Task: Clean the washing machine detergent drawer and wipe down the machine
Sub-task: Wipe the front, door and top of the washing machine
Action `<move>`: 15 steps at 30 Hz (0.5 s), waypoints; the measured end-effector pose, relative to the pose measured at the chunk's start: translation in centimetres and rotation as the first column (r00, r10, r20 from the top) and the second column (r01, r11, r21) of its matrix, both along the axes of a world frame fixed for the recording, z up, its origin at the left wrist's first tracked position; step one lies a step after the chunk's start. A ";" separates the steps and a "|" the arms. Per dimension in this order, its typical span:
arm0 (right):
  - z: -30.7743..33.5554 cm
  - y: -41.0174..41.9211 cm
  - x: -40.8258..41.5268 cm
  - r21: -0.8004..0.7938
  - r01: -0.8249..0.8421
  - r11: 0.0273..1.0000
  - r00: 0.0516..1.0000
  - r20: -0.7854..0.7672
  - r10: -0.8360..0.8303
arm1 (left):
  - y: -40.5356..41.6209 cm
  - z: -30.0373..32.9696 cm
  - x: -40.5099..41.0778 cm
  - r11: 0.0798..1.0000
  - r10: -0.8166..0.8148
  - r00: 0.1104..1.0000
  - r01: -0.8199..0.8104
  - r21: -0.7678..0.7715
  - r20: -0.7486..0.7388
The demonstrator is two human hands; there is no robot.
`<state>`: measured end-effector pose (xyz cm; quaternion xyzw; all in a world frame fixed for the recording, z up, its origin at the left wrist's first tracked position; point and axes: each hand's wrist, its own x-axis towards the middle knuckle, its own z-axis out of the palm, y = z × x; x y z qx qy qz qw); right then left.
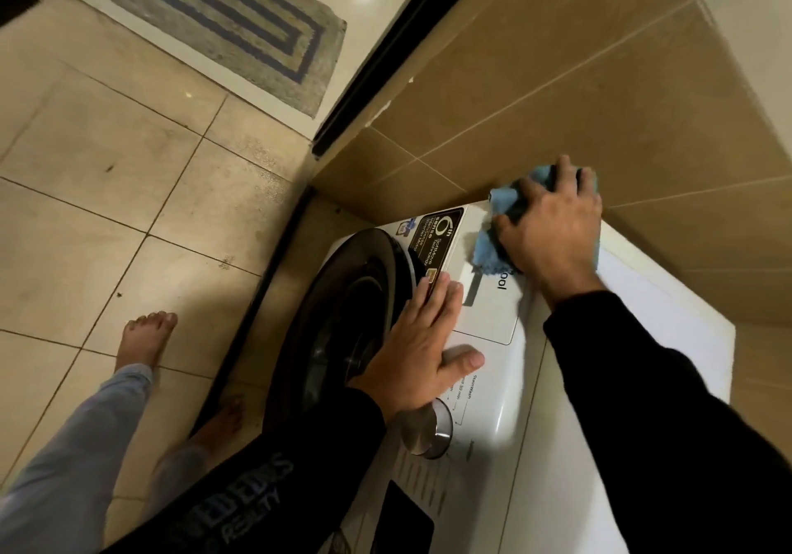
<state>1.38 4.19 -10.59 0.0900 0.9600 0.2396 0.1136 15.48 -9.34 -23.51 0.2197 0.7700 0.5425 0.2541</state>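
Blue cloth (488,249), soft and limp, lies bunched at the far top corner of the washing machine (600,382), just above the closed detergent drawer (488,309). Right hand (553,227) presses it down, fingers curled over the wad; best held as a wad so no loose edge drags. Left hand (420,352) rests flat, fingers spread, on the front panel beside the drawer, above the door (343,322). Judged: the hard, smooth casing likely wipes easily. Dial (428,429) nearby; tiled wall (557,82) behind.

"6th sense SoftMove Technology" is printed on a black sticker (436,239) at frame centre; "StainWash" is read on the control panel (471,390); "REALTY" is lettered on the black sleeve (253,506), lower left.
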 end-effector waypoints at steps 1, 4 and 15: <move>-0.1 -0.2 -0.5 0.063 -0.032 0.998 0.997 0.069 0.027 | -0.6 -0.4 -0.5 0.999 -0.032 0.997 0.029 -0.043 -0.067; -0.4 -1.2 -1.0 0.215 -0.151 0.965 0.959 0.267 0.091 | -0.1 0.1 -1.1 0.986 -0.135 0.958 0.106 -0.125 -0.252; -0.2 -2.5 -1.4 0.302 -0.177 0.937 0.922 0.383 0.051 | 0.2 -0.8 -0.6 0.987 -0.067 0.970 0.031 -0.158 -0.234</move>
